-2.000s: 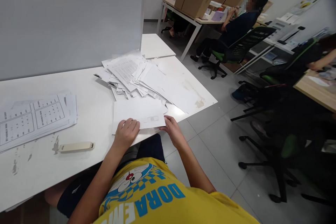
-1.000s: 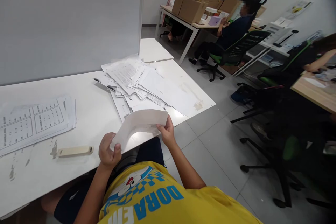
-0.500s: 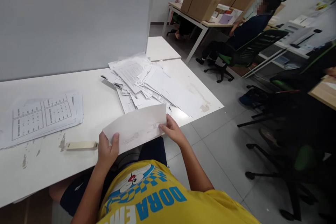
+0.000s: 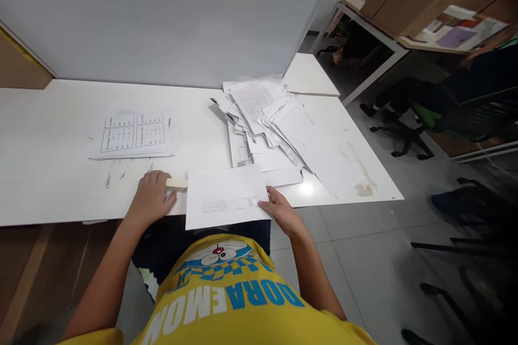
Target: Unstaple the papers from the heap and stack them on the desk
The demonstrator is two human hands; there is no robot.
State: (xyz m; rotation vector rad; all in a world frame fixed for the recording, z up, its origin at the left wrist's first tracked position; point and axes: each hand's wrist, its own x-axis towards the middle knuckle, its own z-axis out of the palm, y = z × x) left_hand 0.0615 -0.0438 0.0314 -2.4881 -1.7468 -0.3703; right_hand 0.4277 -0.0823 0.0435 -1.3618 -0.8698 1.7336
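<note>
A white sheet of paper (image 4: 226, 188) with faint printing along its lower part is held level over the table's front edge. My right hand (image 4: 283, 210) pinches it at its right edge, thumb on top. On the table to the left of the sheet, my left hand (image 4: 151, 199) is closed over one end of a slim cream-coloured bar (image 4: 178, 184). The bar's other end reaches the sheet's left edge; its kind cannot be made out.
A messy heap of printed papers (image 4: 259, 113) lies behind the sheet on the white table (image 4: 198, 118). A neater stack of printed sheets (image 4: 133, 137) is at left. Behind stands a grey partition (image 4: 182, 21). Cardboard boxes (image 4: 408, 5) and a seated person are at right.
My left hand has let go of the paper and moved left onto the cream bar. The right hand still holds the sheet. The view has swung left.
</note>
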